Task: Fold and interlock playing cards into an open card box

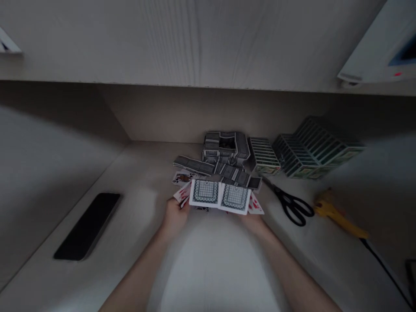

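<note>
Two playing cards with patterned grey backs face me side by side, a left card and a right card, their inner edges meeting. My left hand is closed at the left end, with red-printed cards fanned out by its fingers. My right hand is at the right end, mostly hidden behind the cards; another red card sticks out there. Just beyond lie strips of folded card pieces and a face card. Behind them stands a hollow block built of cards.
Black-handled scissors and a yellow glue gun with a cable lie on the right. Stacked card boxes stand at the back right. A phone lies on the left. A shelf overhangs the back of the table.
</note>
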The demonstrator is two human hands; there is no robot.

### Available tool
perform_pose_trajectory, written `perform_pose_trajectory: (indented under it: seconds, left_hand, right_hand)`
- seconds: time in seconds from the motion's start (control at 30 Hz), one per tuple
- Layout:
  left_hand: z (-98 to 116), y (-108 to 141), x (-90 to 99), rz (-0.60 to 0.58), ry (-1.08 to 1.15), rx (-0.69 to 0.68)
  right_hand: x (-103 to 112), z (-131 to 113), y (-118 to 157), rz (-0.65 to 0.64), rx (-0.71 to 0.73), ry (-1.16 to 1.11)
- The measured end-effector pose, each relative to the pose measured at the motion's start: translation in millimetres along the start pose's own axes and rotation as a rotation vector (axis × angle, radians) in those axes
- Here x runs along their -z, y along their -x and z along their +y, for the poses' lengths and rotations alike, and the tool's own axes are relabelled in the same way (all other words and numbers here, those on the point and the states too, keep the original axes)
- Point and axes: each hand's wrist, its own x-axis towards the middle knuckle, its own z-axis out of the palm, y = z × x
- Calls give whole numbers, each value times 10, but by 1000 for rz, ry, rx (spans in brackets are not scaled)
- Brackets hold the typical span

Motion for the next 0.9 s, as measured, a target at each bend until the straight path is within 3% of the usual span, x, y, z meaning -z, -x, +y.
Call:
perform_pose_trajectory:
  seconds: [0.13, 0.23, 0.43, 0.7, 0.9]
  left_hand:
    - [-25, 19, -20, 11, -106, -52]
    - [-26, 32, -45, -37, -77, -33]
    - [-86, 19, -93, -16, -32, 54]
    - [-91, 27, -138, -42, 60, 137]
    - [-57, -47, -65, -110, 44, 140]
  right_hand:
    - [-22, 37, -31, 78, 17, 49]
    - [-40, 43, -38, 68, 28, 57]
    - [-25, 101, -53, 95, 2, 50]
    - [-5, 100, -44, 40, 6, 21]
    - [6, 28, -52, -9, 18, -3]
